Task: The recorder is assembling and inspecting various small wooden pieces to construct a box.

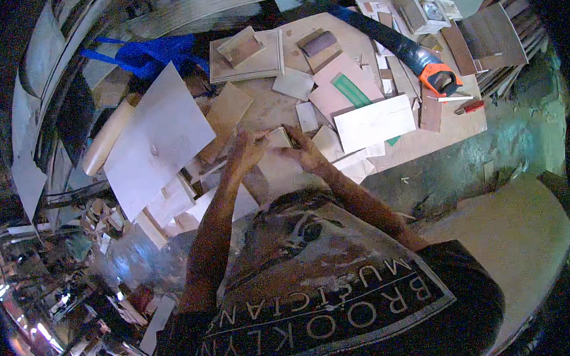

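Note:
Close in front of my body, over the near edge of the worktable (458, 123), both hands are closed on a small, pale rectangular board piece (278, 138). My left hand (248, 149) grips its left side, and my right hand (305, 152) has thumb and fingers around its right side. Part of the piece is hidden by the fingers. Beyond my left hand lies a tan board strip (227, 113). Right of my right hand rest a white rectangular board (375, 123) and a green ruler (351, 90) on a pink sheet (333, 84).
A handsaw with an orange handle (441, 77) lies at the far right, near a red-handled tool (469, 107). A large white panel (158, 137) leans at left beside a pale roll (109, 136). Blue cloth (160, 55) and a framed panel (247, 66) are farther back.

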The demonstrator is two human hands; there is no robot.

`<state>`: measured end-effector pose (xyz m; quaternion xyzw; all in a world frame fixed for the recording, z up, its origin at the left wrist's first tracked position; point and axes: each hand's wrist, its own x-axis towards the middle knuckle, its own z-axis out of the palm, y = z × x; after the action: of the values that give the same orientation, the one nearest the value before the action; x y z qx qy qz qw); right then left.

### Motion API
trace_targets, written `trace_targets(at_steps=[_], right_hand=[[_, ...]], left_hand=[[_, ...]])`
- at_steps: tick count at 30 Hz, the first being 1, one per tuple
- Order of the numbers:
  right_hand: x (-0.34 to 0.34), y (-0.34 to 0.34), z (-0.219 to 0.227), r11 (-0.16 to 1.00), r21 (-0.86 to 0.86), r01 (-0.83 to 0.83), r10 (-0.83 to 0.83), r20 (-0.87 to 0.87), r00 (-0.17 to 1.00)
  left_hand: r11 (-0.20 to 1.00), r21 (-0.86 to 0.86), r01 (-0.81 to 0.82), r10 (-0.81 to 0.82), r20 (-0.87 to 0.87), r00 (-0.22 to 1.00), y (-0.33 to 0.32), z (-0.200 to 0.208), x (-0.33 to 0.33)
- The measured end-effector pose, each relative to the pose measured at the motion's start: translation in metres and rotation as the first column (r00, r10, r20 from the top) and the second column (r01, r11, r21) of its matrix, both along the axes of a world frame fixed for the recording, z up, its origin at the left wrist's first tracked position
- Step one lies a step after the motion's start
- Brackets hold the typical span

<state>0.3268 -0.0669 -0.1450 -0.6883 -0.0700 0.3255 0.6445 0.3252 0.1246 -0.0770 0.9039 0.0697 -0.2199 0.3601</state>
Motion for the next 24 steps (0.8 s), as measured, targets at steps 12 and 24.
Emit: trace_targets(at_steps=[12,24], right_hand=[[-0.004,0.006,-0.009,0.992,0.117,0.036,-0.042,0.049,0.998],[-0.004,-0.007,-0.064,0.975,0.142,-0.170,0.086,0.466,0.880]], left_hand=[[0.999,-0.003,0.049,-0.048,0.122,0.991,0.005,-0.020,-0.004],[0.963,0.082,0.255,-0.266,0.185,0.946,0.002,0.000,-0.037]])
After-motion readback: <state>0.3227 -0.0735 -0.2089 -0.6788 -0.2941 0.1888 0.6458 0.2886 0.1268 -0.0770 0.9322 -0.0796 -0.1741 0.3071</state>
